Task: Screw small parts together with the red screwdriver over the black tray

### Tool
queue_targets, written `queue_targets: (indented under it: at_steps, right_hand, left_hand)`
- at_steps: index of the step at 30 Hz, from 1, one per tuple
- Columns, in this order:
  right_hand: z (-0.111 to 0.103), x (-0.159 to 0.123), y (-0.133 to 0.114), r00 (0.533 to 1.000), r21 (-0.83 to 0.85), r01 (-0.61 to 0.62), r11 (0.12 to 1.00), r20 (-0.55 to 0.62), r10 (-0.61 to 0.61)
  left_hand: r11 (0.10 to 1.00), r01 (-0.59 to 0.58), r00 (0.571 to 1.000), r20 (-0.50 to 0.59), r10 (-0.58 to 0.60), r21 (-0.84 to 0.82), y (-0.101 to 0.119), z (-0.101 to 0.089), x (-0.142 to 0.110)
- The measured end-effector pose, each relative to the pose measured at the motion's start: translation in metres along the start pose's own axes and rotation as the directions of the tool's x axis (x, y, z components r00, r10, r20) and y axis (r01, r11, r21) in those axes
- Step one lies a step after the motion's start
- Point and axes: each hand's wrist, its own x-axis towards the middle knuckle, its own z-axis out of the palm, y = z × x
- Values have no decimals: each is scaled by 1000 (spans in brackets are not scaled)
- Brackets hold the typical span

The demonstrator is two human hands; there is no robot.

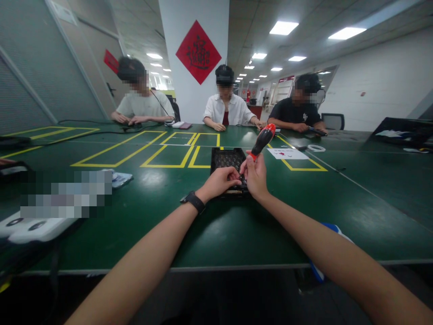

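A black perforated tray (227,159) lies on the green table (237,225) just ahead of me. My right hand (255,174) is closed round a screwdriver with a red and black handle (263,140), its handle tilted up and to the right, its tip down at the tray's near edge. My left hand (221,179), with a black watch on its wrist, has its fingers curled and pinched at the tray's near edge, close to the screwdriver tip. What it pinches is too small to see.
Three people sit at the far side of the table, hands on it. Yellow tape rectangles (169,155) mark the tabletop. A white paper (287,153) and a tape ring (316,148) lie to the right. A white device (34,228) sits at my near left.
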Motion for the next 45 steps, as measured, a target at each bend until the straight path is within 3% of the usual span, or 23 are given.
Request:
queue_targets:
  at_steps: [7,11,16,20,28,37,45]
  right_hand:
    - [-1,0,1,999,-19,-33,999,23,34]
    - [-1,0,3,1000,-55,-11,998,12,11]
    - [-1,0,3,1000,-71,-15,997,8,16]
    - [-1,0,2,999,-42,-43,998,29,44]
    - [-2,1,4,984,30,-123,992,132,118]
    - [0,0,0,996,-13,-59,998,64,60]
    - [-3,3,3,976,62,-161,985,160,149]
  left_hand:
    - [995,-3,997,71,10,-97,-1,0,1]
    - [988,16,999,49,-9,-154,-2,1,1]
    - [999,45,999,4,-45,-2,-3,2,0]
    - [997,-17,999,38,14,75,0,1,-1]
    - [998,-57,994,91,55,26,2,-1,0]
    - [995,11,1000,13,-12,101,1,-1,0]
    - [983,-104,991,101,89,152,2,-2,1]
